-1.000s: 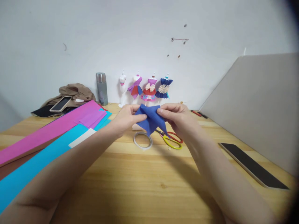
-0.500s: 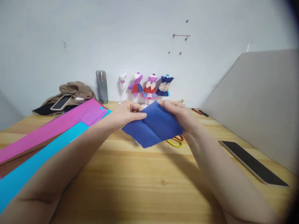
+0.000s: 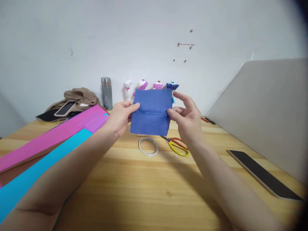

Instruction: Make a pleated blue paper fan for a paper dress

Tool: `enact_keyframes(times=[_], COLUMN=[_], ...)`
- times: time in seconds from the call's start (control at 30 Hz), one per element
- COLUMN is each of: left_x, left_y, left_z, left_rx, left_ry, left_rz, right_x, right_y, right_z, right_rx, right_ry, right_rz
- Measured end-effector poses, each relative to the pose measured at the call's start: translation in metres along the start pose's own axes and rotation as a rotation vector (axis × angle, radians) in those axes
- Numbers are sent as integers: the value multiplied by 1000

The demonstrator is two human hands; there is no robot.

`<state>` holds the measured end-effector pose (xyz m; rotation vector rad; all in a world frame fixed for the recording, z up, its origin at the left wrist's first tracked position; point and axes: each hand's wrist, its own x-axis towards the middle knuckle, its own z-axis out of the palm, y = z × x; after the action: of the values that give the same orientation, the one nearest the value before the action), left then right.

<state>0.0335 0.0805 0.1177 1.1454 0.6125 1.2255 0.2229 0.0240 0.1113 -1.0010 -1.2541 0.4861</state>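
Left hand (image 3: pixel 121 117) pinches blue sheet (image 3: pixel 151 123) at 9 o'clock; right hand (image 3: pixel 188 116) at 3, fingers' grip unclear. Likely flattening; next calls for even tension.

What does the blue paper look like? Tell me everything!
The blue paper looks finely crinkled and roughly square, with a crease across its middle. It's held up above the table, partly hiding the little mannequins. The left hand pinches its left edge; the right hand touches its right edge with the thumb.
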Motion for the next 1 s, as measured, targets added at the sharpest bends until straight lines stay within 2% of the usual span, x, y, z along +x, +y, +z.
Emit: enact_keyframes(times=[0.13, 0.27, 0.37, 0.47, 0.6, 0.7, 0.8, 1.0], left_x=[-2, -3, -4, -5, -7, -10, -12, -14], left_y=[-1, 0, 1, 3, 6, 8, 9, 9], left_z=[2, 5, 5, 4, 4, 6, 7, 10], left_rx=[59, 134, 219, 248, 274, 294, 277, 314], left_ry=[22, 91, 113, 90, 3, -95, -138, -150], left_rz=[23, 66, 125, 176, 247, 164, 60, 58], right_x=[-3, -4, -2, 1, 4, 5, 6, 7], right_y=[-4, -5, -4, -3, -3, -3, -1, 1], right_z=[-1, -1, -2, -3, -6, -8, -10, -11], right_rx=[-63, -70, -41, -1, 60, 75, 58, 81], right_ry=[28, 58, 17, -25, 4, 45, 59, 35], right_rz=[-75, -90, -78, -48, -6, -17, -21, -32])
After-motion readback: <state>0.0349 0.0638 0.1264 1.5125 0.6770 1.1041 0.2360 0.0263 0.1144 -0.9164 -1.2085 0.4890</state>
